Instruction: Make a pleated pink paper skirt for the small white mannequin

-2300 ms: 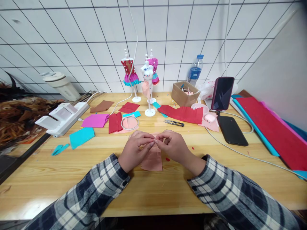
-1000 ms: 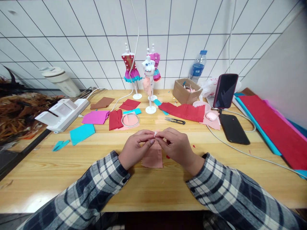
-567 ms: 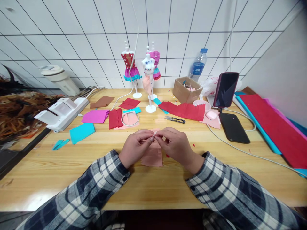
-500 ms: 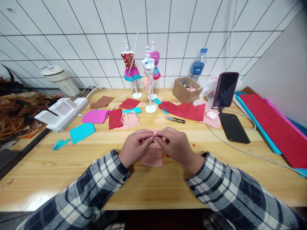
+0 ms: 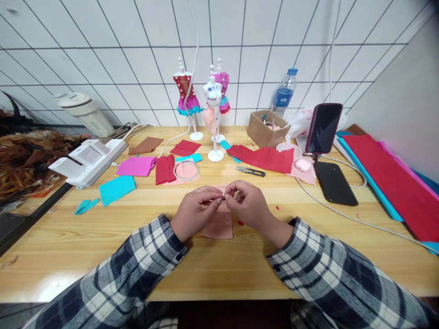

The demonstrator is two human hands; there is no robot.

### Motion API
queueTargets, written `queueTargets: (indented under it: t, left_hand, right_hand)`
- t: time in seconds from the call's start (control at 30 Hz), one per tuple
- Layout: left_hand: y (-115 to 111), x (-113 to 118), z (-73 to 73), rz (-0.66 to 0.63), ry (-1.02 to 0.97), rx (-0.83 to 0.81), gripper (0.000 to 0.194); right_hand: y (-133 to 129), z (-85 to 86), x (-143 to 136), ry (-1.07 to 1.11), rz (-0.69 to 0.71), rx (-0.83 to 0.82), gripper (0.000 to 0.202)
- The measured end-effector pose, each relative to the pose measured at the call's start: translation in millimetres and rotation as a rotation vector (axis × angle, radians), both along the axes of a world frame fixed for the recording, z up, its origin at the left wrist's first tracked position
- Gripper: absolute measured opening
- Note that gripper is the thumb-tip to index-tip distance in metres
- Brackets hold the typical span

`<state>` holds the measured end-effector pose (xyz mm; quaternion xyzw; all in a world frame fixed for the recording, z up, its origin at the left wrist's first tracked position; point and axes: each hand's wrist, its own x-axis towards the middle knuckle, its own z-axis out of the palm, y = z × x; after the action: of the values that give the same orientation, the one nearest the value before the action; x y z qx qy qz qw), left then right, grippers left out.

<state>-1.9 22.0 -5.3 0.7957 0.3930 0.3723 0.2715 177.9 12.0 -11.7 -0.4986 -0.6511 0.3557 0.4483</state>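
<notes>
Between the fingertips of both hands is a tiny whitish piece (image 5: 223, 193), too small to name. My left hand (image 5: 199, 210) pinches it from the left. My right hand (image 5: 247, 205) meets it from the right, thumb and forefinger pressed together and the other fingers curled. Below the hands a piece of pink crepe paper (image 5: 218, 226) lies on the table, partly covered by them. Just beyond the hands are thread snips (image 5: 250, 171) and a round hoop (image 5: 186, 170) over pink and red pieces.
Small dress forms (image 5: 213, 98) in paper outfits stand at the back. A cardboard box (image 5: 267, 129), a water bottle (image 5: 284, 93), phones (image 5: 335, 183) and a long red strip (image 5: 262, 158) are to the right. Blue sheets (image 5: 117, 189) and a white charger (image 5: 88, 164) lie left.
My right hand's fingers have curled in more, and its fingertips have shifted slightly right. The left hand stays nearly in place, and the whitish piece remains between the fingertips.
</notes>
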Motion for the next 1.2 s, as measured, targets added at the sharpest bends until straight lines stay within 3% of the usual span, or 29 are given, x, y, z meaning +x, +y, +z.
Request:
queueTargets:
  t: [0.3,0.4,0.5,0.6,0.7,0.83,0.9,0.97,1.03,1.1,1.2]
  left_hand:
    - [0,-1,5.0,-0.083,-0.054,0.035,0.016]
    - [0,-2,2.2,-0.104,-0.053,0.024,0.016]
    - [0,-3,0.0,-0.107,-0.053,0.029,0.017]
    - [3,-6,-0.3,-0.093,-0.065,0.054,0.016]
    - [6,-9,-1.0,-0.078,-0.070,0.067,0.017]
    - [10,-10,-5.2,-0.073,-0.082,0.062,0.018]
    - [11,-10,-7.8,-0.088,-0.080,0.062,0.018]
    - [12,-10,-9.9,-0.088,-0.069,0.063,0.018]
    - [13,-11,-11.2,-0.066,-0.067,0.062,0.018]
    - [14,-12,-11.5,-0.050,-0.070,0.058,0.018]
    - [13,-13,-10.5,-0.054,-0.071,0.074,0.018]
  right_hand:
    - [9,6.1,1,0.856,0.074,-0.634,0.028]
    - [11,5.0,1,1.048,0.042,-0.678,0.035]
    - [15,5.0,3,1.094,0.009,-0.619,0.035]
    - [22,13.7,12,0.941,-0.051,-0.385,0.025]
    - [36,35.3,31,0.534,-0.190,0.021,0.007]
    - [78,69.7,69,0.015,-0.572,0.661,0.032]
    - [109,78.4,90,-0.184,-0.663,0.689,0.039]
    - [139,78.5,109,-0.379,-0.631,0.470,0.043]
    - [159,72.5,124,-0.403,-0.640,0.381,0.039]
    - [163,63.6,130,-0.398,-0.678,0.355,0.039]
    - [138,46.6,116,-0.341,-0.743,0.410,0.043]
